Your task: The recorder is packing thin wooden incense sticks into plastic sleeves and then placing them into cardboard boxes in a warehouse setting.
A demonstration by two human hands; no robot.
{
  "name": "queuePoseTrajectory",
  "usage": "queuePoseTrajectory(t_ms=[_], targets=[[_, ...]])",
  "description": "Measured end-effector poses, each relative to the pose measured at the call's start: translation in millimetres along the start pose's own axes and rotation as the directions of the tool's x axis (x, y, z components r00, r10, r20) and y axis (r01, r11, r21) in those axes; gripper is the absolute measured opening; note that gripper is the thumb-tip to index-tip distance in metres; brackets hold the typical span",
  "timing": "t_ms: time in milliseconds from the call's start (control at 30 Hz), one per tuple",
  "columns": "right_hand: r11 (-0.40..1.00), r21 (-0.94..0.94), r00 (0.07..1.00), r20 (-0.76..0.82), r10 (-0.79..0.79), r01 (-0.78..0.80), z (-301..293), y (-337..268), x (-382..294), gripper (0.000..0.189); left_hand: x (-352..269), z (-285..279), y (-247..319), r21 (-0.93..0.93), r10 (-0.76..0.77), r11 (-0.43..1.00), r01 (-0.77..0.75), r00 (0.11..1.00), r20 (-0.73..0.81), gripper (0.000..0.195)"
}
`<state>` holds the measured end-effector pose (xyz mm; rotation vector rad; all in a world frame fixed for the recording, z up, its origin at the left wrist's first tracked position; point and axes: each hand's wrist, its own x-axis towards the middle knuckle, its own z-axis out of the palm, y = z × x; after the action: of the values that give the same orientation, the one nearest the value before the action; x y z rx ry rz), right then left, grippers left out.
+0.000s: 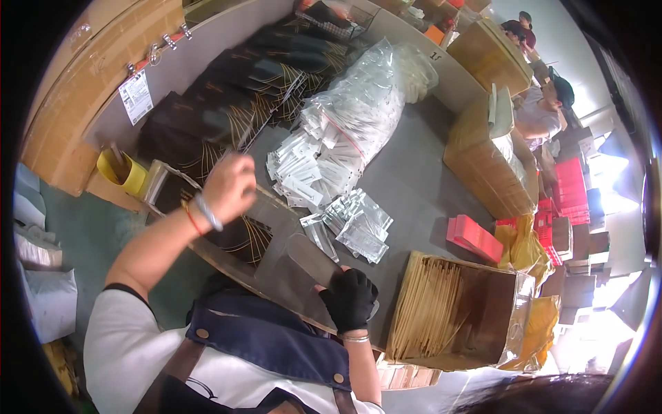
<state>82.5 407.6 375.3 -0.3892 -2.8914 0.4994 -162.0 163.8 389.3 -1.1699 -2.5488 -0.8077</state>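
Observation:
My left hand, bare with bracelets at the wrist, is blurred and has its fingers curled. It hovers by the near end of black flat pieces with orange cords; whether it holds anything is unclear. My right hand, in a black fingerless glove, grips a flat, rounded, translucent oblong piece near the table's front edge. Beyond that piece lie several silver foil sachets. Small white packets spill from a large clear plastic bag farther back.
At right stand an open carton of thin wooden sticks, a stack of pink-red cards and a taller cardboard box. A yellow container sits at left. Grey panels border the grey table. A person is beyond the boxes.

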Motion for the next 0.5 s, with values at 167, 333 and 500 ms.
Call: queuePoseTrajectory(t_ms=[167,333,500], targets=[[0.999,-0.023,0.997,0.076,-0.032,0.034,-10.3,-16.4,1.9,0.059,-75.6,43.7,42.5,-0.155,-0.249,0.947,0.281,0.949,0.194,0.044],[0.996,-0.005,0.981,0.175,-0.083,0.085,-6.1,-17.6,5.1,0.058,-80.5,48.0,30.8,-0.268,-0.287,0.897,0.351,0.924,0.252,0.045],[0.984,0.094,0.955,0.243,-0.169,0.15,25.6,-39.3,19.1,0.063,-71.5,38.2,39.4,-0.312,-0.344,0.84,0.443,0.881,0.324,0.052]])
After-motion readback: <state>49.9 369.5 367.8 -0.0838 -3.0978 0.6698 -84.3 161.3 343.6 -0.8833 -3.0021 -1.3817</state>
